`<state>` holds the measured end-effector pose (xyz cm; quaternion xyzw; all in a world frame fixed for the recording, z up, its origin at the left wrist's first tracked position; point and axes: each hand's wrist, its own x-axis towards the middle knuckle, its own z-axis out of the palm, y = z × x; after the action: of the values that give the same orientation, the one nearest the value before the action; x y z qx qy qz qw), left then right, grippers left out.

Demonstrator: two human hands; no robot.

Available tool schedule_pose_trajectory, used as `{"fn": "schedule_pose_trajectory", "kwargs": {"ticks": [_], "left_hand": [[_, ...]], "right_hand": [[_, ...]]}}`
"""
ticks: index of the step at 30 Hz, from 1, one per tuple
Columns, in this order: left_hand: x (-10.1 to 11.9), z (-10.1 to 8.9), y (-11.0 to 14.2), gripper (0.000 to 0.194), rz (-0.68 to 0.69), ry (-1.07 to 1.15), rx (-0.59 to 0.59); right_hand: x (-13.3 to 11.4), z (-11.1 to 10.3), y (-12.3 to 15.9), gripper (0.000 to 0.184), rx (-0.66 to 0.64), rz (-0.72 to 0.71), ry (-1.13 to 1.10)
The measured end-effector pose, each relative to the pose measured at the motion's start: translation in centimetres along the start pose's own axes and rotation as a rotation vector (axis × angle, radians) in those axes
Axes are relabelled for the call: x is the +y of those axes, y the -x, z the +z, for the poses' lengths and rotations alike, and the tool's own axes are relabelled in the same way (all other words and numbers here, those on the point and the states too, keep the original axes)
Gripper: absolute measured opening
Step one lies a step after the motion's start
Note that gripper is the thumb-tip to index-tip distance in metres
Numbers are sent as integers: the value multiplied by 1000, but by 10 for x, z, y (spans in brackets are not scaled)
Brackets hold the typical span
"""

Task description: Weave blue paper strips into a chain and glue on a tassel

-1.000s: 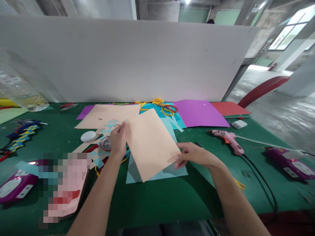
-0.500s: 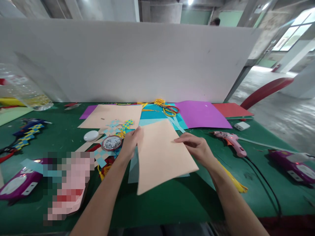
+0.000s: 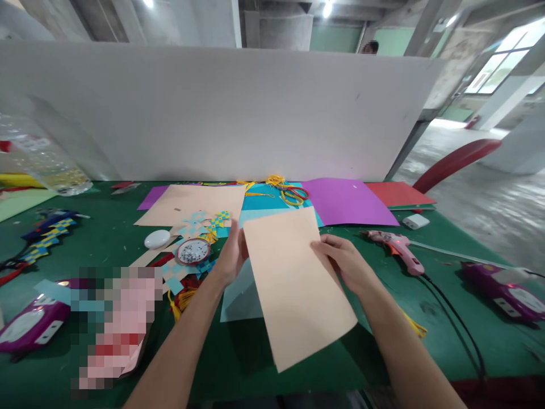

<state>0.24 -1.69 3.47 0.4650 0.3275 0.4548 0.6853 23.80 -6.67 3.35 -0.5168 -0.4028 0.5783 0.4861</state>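
A plain peach paper sheet [image 3: 298, 284] hangs tilted above the table, its lower corner toward me. My right hand [image 3: 340, 258] pinches its right edge between thumb and fingers. Along the upper left edge is my left hand [image 3: 233, 253], thumb upright and off the paper. Its fingers are partly hidden behind the sheet; it looks open against the edge. Beneath the sheet lies light blue paper [image 3: 240, 295] on the green table.
Left are a dish of small beads [image 3: 193, 250], a white lid [image 3: 157, 239], woven paper pieces [image 3: 174, 275] and a purple device [image 3: 36, 318]. Scissors [image 3: 296, 195] and purple paper [image 3: 351, 201] lie at the back. Right is a pink glue gun [image 3: 400, 250]. A white partition [image 3: 213, 113] stands behind.
The peach sheet has turned and shifted right and toward me. My left thumb has come off its upper left corner. My right hand still pinches the right edge.
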Motion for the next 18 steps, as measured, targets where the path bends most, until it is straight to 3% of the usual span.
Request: {"fn": "schedule_pose_trajectory", "kwargs": {"ticks": [2,7,12,18], "left_hand": [[0,0,2,64,-12,-28,34],[-3,-1,4,38,55,-352,158],[-5,7,8,37,87,-538,55],[-9,14,9,38,43,-594,-40]], "right_hand": [[2,2,-1,32,-10,19,49],[2,2,-3,33,-44,-4,176],[-1,6,-1,39,4,-55,127],[2,10,-2,40,176,-52,226]]}}
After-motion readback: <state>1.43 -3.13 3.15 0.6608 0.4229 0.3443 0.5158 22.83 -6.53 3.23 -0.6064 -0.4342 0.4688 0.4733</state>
